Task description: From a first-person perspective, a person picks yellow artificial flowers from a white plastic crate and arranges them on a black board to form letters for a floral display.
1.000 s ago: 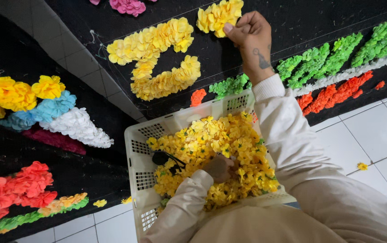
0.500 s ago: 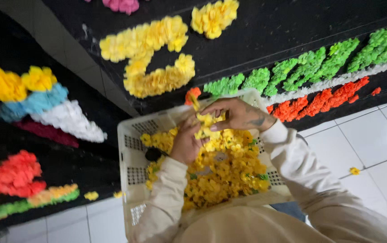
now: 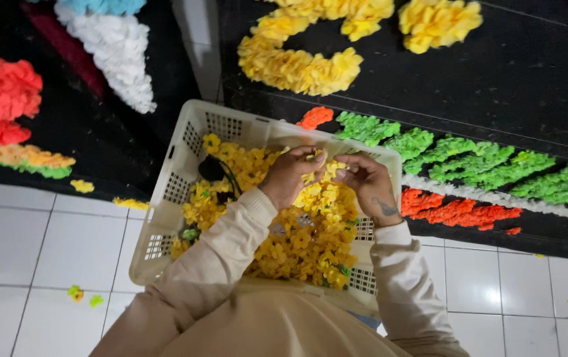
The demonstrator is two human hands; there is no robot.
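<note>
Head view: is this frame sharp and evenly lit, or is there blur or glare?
Head view: mostly sharp, both hands, left and right, crisp over the yellow flowers in the white basket; light soft and even, mild sheen on the floor tiles, black boards swallow detail.

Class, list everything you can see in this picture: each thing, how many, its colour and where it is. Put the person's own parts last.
basket: one, cream plastic, on the person's lap, centre
loose flowers: a heap, yellow, inside the basket
dark object: one, black, in the basket's upper left; kind unclear
boards: two, black, across the top
yellow clusters: several, top centre board
green band: one, right board
white strip: one, under the green band
red band: one, under the white strip
red mass: one, far left
white mass: one, upper left
floor: white tiles, bottom, with a few scattered petals
left hand: in the flowers
right hand: in the flowers
sleeves: two, beige
</note>
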